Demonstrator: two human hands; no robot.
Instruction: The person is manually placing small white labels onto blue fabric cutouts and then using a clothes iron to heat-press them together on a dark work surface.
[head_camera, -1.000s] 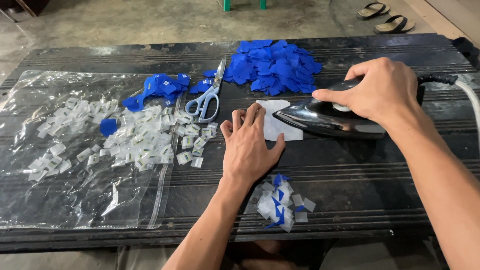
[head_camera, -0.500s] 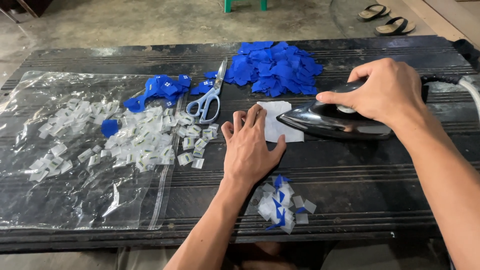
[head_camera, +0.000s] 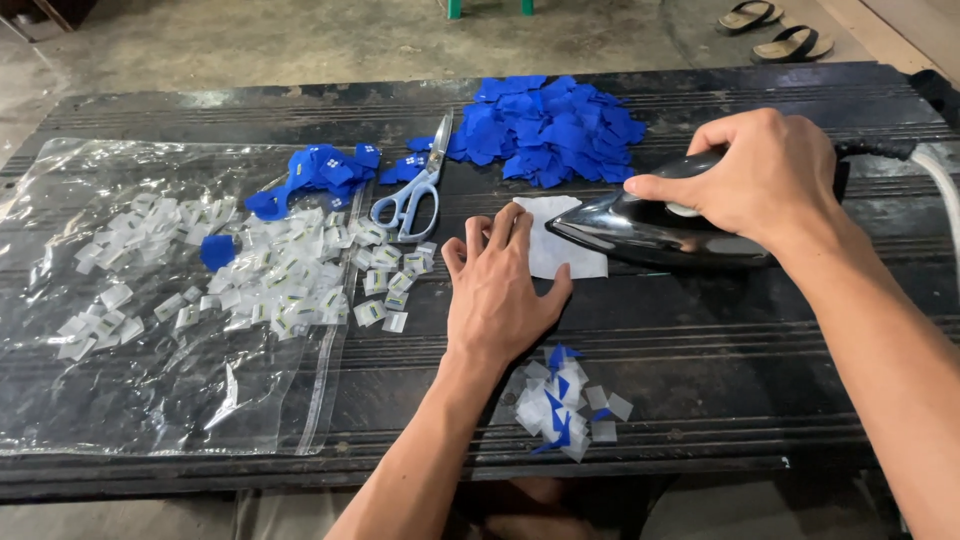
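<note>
Your right hand (head_camera: 765, 175) is wrapped around the handle of the iron (head_camera: 650, 228), holding it flat on the dark table (head_camera: 760, 380) with its pointed tip resting on the right edge of a white cloth piece (head_camera: 553, 250). Your left hand (head_camera: 500, 295) lies flat, palm down, fingers spread a little and holding nothing, with its fingertips pressing the left side of that same white piece, so the piece sits between your two hands near the middle of the table. Just behind the iron is a heap of blue cloth pieces (head_camera: 555, 125). To the left of your left hand a pair of scissors (head_camera: 415, 195) with pale handles lies closed, next to a small bundle of blue strips (head_camera: 315, 175). Many small white tags (head_camera: 290, 275) are scattered over a clear plastic bag (head_camera: 150, 380) spread on the left part of the table. Near your left wrist sits a little pile of white and blue scraps (head_camera: 565, 405).
</note>
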